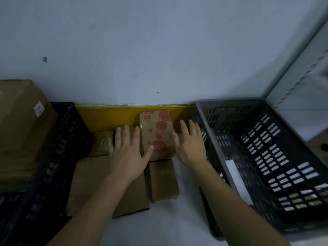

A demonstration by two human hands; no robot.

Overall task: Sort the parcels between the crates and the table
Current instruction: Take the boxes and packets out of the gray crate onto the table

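Two crates: black crate (58, 139), grey crate (266, 148); about six cardboard parcels (156, 132); two hands (126, 150)

There is a single wide-angle view, worn on the person's head, looking forward and steeply down from close above the white table (188, 219). It faces the pale wall (159, 50) at the table's far edge. The grey crate (204, 114) fills the right side and the black crate (58, 139) the left; both forearms enter from the bottom edge. Straight lines bow toward the corners.
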